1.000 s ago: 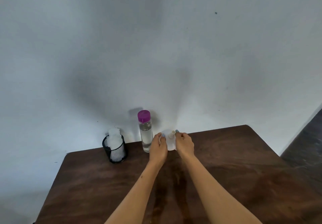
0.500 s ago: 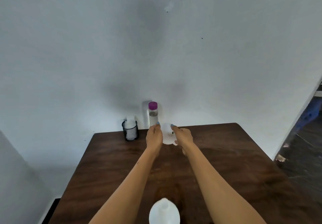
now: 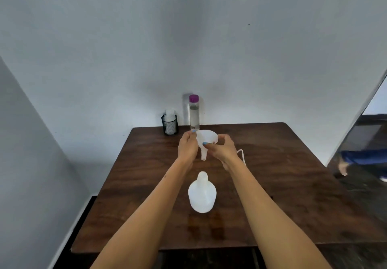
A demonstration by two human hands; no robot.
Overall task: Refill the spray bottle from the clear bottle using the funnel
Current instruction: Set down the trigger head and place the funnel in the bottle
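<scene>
Both hands, left (image 3: 187, 147) and right (image 3: 222, 147), fingers gripping the white funnel (image 3: 206, 141) above the bench (image 3: 272, 174), open spray bottle (image 3: 202, 193) nearer, clear bottle (image 3: 194, 112) at the back, apparently capped.

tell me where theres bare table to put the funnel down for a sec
Bare wood lies right of the right hand, out to the table edge, and left of the left hand. The back edge is crowded: mesh cup and clear bottle. The spray bottle occupies the near middle.
</scene>
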